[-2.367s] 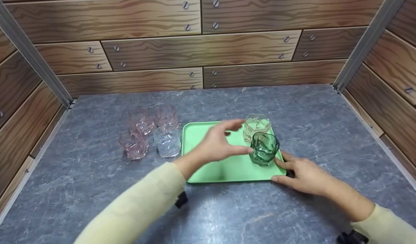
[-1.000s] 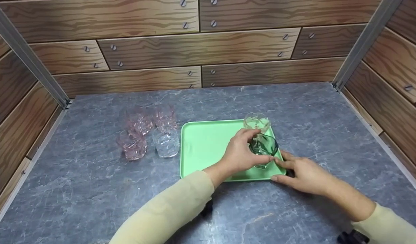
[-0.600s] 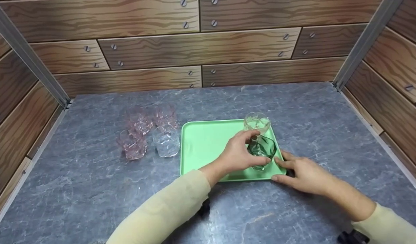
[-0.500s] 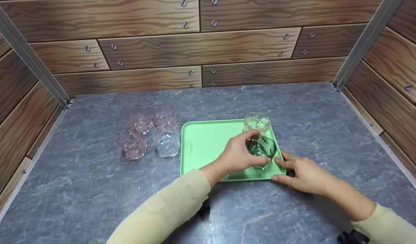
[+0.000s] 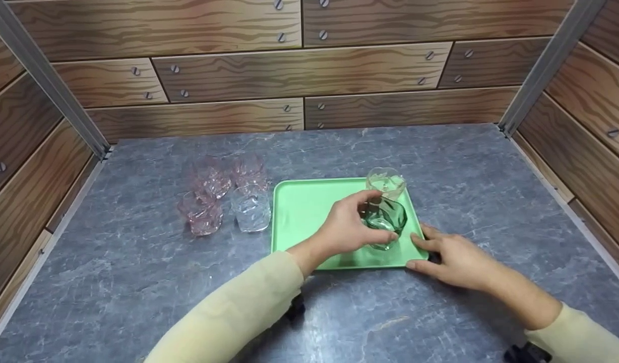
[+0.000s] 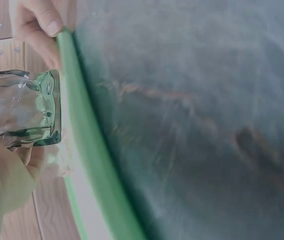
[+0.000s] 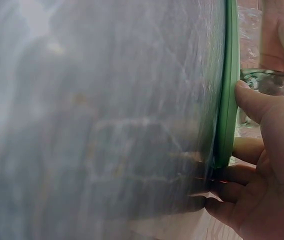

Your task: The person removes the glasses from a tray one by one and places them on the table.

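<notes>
My left hand (image 5: 345,227) grips a dark green glass tumbler (image 5: 392,214), thumb on its near side and fingers on the far side. The tumbler overlaps the right part of a light green tray (image 5: 304,206); in the left wrist view its base (image 6: 52,107) sits right at the tray's surface. With my right hand (image 5: 460,259) I hold the tray's near right corner. Seen from the right wrist, the thumb (image 7: 252,102) lies along the rim and other fingers reach around the corner. Behind the green tumbler, a pale yellowish tumbler (image 5: 387,179) stands at the tray's far right corner.
Left of the tray, pink tumblers (image 5: 203,217) stand in a cluster on the grey marbled table (image 5: 138,292). A clear tumbler (image 5: 251,209) stands between them and the tray's left edge. Wood-patterned panels (image 5: 229,80) enclose the back and sides.
My left hand has moved right from over the tray and taken hold of the green tumbler, then shifted it slightly left. The right hand has stayed at the tray's corner.
</notes>
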Demonstrator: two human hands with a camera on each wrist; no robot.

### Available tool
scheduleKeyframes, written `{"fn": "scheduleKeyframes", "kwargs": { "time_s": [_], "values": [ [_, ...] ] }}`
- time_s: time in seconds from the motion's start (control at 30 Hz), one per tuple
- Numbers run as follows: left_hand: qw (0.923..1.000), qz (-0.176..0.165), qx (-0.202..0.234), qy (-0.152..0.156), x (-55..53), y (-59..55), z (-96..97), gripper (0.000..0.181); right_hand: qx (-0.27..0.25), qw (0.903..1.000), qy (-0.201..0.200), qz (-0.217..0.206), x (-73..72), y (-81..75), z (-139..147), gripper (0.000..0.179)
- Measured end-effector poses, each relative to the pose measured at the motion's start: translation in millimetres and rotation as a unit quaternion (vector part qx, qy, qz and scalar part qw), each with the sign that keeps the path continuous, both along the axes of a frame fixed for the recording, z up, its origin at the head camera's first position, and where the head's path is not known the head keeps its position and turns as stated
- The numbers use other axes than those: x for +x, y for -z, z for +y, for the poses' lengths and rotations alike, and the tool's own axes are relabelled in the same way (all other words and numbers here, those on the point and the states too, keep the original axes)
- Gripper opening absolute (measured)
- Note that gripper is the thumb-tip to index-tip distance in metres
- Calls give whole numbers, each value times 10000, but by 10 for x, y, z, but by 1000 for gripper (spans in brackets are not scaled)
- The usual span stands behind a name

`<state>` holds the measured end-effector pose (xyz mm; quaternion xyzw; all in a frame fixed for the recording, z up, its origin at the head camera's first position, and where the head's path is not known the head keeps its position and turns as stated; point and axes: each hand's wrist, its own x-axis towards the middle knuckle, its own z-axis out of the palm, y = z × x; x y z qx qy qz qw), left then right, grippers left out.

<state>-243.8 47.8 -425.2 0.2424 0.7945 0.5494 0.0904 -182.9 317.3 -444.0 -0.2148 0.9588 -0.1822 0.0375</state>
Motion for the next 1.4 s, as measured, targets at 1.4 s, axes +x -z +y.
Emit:
{"fn": "scheduleKeyframes", "kwargs": {
  "time_s": [1.4],
  "values": [
    [9916, 491, 127, -1189, 387, -223, -2220, 84, 75, 9996, 93, -244, -18, 2, 3, 87]
  ]
}}
